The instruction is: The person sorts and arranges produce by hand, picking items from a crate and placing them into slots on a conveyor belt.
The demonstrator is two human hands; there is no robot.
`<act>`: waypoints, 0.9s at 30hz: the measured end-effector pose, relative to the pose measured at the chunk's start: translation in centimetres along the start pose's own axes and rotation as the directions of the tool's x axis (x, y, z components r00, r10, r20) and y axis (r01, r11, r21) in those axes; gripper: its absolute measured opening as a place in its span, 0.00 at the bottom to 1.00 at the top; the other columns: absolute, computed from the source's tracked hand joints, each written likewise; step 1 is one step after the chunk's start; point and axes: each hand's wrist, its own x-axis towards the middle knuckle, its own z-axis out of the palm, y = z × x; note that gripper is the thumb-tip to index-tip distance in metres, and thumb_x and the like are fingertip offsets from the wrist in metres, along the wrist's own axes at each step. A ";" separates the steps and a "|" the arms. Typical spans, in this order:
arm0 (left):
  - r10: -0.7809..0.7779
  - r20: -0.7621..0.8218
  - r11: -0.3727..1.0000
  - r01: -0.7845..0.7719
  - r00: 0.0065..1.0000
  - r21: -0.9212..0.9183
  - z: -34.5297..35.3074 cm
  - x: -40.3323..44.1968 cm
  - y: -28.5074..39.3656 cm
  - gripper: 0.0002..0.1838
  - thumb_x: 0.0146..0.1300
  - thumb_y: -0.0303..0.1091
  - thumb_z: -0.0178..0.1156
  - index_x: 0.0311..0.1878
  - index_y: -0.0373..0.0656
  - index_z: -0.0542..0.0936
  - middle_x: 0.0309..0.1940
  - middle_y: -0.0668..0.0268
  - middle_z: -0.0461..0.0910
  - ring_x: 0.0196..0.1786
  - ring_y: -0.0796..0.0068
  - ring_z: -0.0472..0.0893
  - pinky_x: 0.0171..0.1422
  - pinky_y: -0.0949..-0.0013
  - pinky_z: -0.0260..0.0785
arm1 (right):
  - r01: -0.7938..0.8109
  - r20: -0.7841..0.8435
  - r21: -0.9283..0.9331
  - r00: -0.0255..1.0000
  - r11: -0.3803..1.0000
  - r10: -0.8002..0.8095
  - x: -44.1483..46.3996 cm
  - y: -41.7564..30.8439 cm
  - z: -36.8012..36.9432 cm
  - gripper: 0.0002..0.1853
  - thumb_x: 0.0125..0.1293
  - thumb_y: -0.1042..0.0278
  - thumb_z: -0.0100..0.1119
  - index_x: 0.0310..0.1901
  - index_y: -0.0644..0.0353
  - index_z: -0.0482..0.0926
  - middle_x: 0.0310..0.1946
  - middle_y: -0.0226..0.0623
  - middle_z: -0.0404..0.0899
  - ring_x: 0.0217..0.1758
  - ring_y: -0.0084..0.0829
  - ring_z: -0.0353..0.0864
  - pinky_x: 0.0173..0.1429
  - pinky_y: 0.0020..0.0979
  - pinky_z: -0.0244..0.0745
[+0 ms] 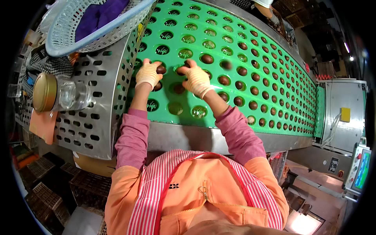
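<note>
A green tray surface with rows of round cups runs off to the right, many cups holding a brown ball. My left hand, in a pale glove with bare fingertips, has its fingers closed round a brown ball at a cup near the tray's left side. Just right of it, my right hand, gloved the same way, has its fingers bent over a dark ball at another cup. One ball looks blurred beside the right hand. Several cups at the left and near edge hold no ball.
A pale blue basket with purple cloth sits at upper left. On the perforated metal shelf lies a glass jar with a gold lid. Another person's arm shows at the far edge. A machine stands right.
</note>
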 end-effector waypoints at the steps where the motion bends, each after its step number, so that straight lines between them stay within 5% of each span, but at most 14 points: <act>1: -0.025 0.075 0.999 0.021 0.997 0.045 -0.6 0.8 0.1 0.30 0.55 0.37 0.71 0.64 0.58 0.76 0.68 0.56 0.63 0.59 0.49 0.76 0.64 0.55 0.70 | 0.038 -0.034 0.011 0.999 0.999 -0.038 1.4 0.5 -0.8 0.29 0.50 0.71 0.65 0.58 0.40 0.79 0.64 0.42 0.68 0.59 0.46 0.77 0.60 0.43 0.76; 3: -0.002 0.012 0.999 0.001 1.000 0.032 -0.7 2.3 -0.4 0.31 0.57 0.41 0.70 0.65 0.57 0.74 0.65 0.55 0.66 0.58 0.47 0.76 0.63 0.54 0.70 | 0.072 0.001 0.008 0.997 0.997 -0.072 5.1 2.8 -0.1 0.33 0.52 0.72 0.64 0.62 0.38 0.75 0.65 0.39 0.69 0.60 0.45 0.77 0.60 0.42 0.76; 4: 0.028 -0.056 0.999 -0.027 0.998 0.023 -1.0 2.9 -0.3 0.31 0.58 0.46 0.68 0.66 0.55 0.73 0.64 0.53 0.69 0.59 0.46 0.75 0.62 0.53 0.70 | 0.040 0.157 -0.024 0.987 0.999 -0.036 6.7 3.3 -0.8 0.36 0.54 0.73 0.62 0.67 0.36 0.70 0.68 0.38 0.66 0.61 0.45 0.76 0.61 0.42 0.76; 7: 0.166 -0.385 0.975 -0.210 0.908 -0.073 -0.4 6.2 0.4 0.25 0.60 0.51 0.66 0.58 0.51 0.80 0.54 0.54 0.78 0.56 0.48 0.77 0.60 0.54 0.70 | 0.048 0.104 0.040 0.993 0.998 -0.052 8.4 6.2 0.8 0.35 0.54 0.73 0.61 0.67 0.43 0.69 0.63 0.42 0.70 0.60 0.49 0.76 0.60 0.44 0.75; 10: 0.191 -0.341 0.918 -0.291 0.920 -0.271 0.7 10.5 1.8 0.19 0.66 0.50 0.59 0.53 0.50 0.83 0.53 0.58 0.80 0.57 0.51 0.76 0.63 0.55 0.69 | -0.035 -0.035 0.164 0.999 0.986 0.041 5.9 6.2 -0.6 0.34 0.53 0.72 0.65 0.65 0.48 0.70 0.58 0.45 0.72 0.56 0.50 0.77 0.57 0.44 0.76; 14: 0.402 -0.336 0.913 -0.401 0.852 0.076 6.4 14.4 -1.2 0.14 0.66 0.38 0.57 0.53 0.54 0.81 0.54 0.62 0.79 0.60 0.54 0.72 0.67 0.56 0.65 | -0.004 -0.224 0.275 0.972 0.961 0.069 0.6 8.2 0.3 0.31 0.53 0.71 0.68 0.61 0.53 0.71 0.49 0.46 0.73 0.49 0.48 0.77 0.52 0.44 0.76; 19: 0.505 -0.406 0.843 -0.537 0.762 0.042 5.9 13.1 -1.8 0.14 0.66 0.36 0.55 0.52 0.52 0.82 0.52 0.62 0.80 0.58 0.54 0.74 0.67 0.56 0.65 | 0.208 -0.151 0.109 0.970 0.972 -0.191 -7.0 4.7 4.4 0.25 0.52 0.69 0.68 0.54 0.51 0.74 0.42 0.40 0.73 0.47 0.46 0.75 0.50 0.43 0.75; 21: 0.518 -0.435 0.824 -0.566 0.737 0.022 6.5 12.5 -2.0 0.13 0.64 0.35 0.55 0.50 0.53 0.83 0.51 0.63 0.80 0.56 0.53 0.74 0.65 0.55 0.67 | 0.209 -0.023 -0.092 0.977 0.974 -0.212 -9.5 4.1 8.1 0.23 0.51 0.66 0.67 0.52 0.47 0.76 0.42 0.33 0.75 0.49 0.38 0.76 0.54 0.41 0.72; 27: 0.635 -0.192 0.732 -0.662 0.748 -0.158 11.1 12.3 0.4 0.16 0.66 0.32 0.52 0.54 0.54 0.81 0.56 0.61 0.78 0.57 0.52 0.74 0.65 0.55 0.68 | -0.202 -0.381 -0.075 0.911 0.976 0.159 -13.4 5.1 13.5 0.21 0.49 0.68 0.70 0.47 0.48 0.79 0.43 0.32 0.78 0.51 0.41 0.76 0.53 0.43 0.73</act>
